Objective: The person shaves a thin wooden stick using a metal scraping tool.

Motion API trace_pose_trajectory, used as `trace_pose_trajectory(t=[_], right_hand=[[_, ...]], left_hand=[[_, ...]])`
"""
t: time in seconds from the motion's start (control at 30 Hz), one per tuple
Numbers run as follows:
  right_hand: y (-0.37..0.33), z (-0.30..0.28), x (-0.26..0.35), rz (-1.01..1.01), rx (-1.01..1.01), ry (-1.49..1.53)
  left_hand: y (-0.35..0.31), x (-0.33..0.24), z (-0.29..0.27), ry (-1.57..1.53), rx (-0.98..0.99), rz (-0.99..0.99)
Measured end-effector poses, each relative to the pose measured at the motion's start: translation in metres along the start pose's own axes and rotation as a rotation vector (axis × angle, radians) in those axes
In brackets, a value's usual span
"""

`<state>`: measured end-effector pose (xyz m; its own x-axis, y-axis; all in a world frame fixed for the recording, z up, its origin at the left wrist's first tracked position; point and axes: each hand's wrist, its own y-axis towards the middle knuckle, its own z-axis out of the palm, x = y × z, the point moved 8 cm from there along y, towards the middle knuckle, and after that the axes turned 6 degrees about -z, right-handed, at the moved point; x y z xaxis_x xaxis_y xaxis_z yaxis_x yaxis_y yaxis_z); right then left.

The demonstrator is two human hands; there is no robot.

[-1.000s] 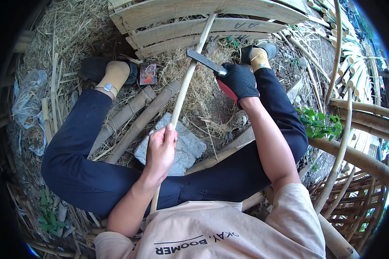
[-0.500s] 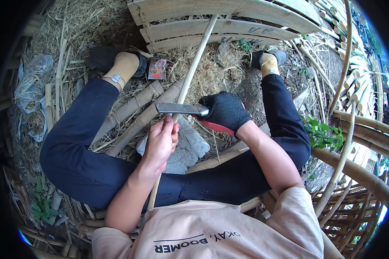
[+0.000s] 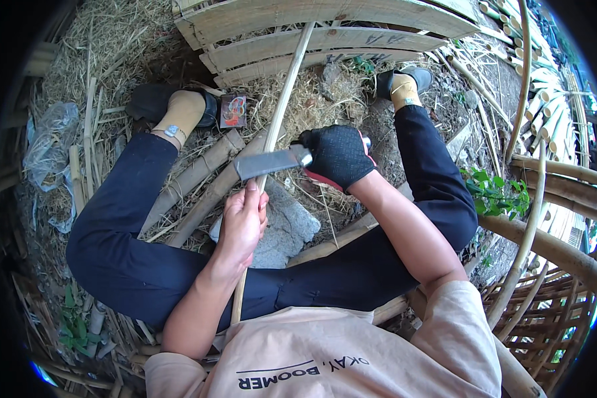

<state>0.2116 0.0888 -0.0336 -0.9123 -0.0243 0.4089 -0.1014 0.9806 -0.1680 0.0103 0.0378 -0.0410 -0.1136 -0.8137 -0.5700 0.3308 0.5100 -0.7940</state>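
Note:
A long pale bamboo strip (image 3: 286,93) runs from my lap up and away to the slatted wooden crate. My bare left hand (image 3: 242,222) is closed round it, thumb lying along the strip. My right hand (image 3: 340,158), in a black and red glove, is wrapped round the handle of a broad-bladed knife (image 3: 265,164). The blade lies across the strip just beyond my left thumb, its flat side showing. Most of the handle is hidden in the glove. Below my hands a grey stone (image 3: 285,229) lies between my legs, partly covered by my left hand.
The wooden crate (image 3: 325,50) stands at the far side. Thick bamboo poles (image 3: 192,174) lie beneath my knees. A small red box (image 3: 233,111) sits by my left foot. To the right are cut bamboo poles (image 3: 557,126), a green plant (image 3: 494,194) and a woven basket (image 3: 544,325).
My right hand has moved a little farther away along the strip, and the knife has tilted so more of its blade face shows. My left hand keeps its grip. The view has shifted slightly.

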Motion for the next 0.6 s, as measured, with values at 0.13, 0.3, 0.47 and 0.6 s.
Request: trace_pose_trajectory(t=[0.13, 0.3, 0.47, 0.6], right_hand=[[0.004, -0.031, -0.061, 0.223, -0.078, -0.018], [0.005, -0.038, -0.071, 0.286, -0.095, -0.08], [0.006, -0.032, -0.059, 0.273, -0.085, 0.009], [-0.003, -0.023, -0.009, -0.009, -0.008, 0.03]], left_hand=[[-0.003, 0.002, 0.011, 0.035, 0.03, 0.004], [-0.001, 0.002, 0.009, 0.005, 0.025, 0.006], [0.0, -0.002, 0.005, -0.061, 0.036, -0.028], [0.003, -0.001, 0.004, -0.077, 0.033, -0.049]])
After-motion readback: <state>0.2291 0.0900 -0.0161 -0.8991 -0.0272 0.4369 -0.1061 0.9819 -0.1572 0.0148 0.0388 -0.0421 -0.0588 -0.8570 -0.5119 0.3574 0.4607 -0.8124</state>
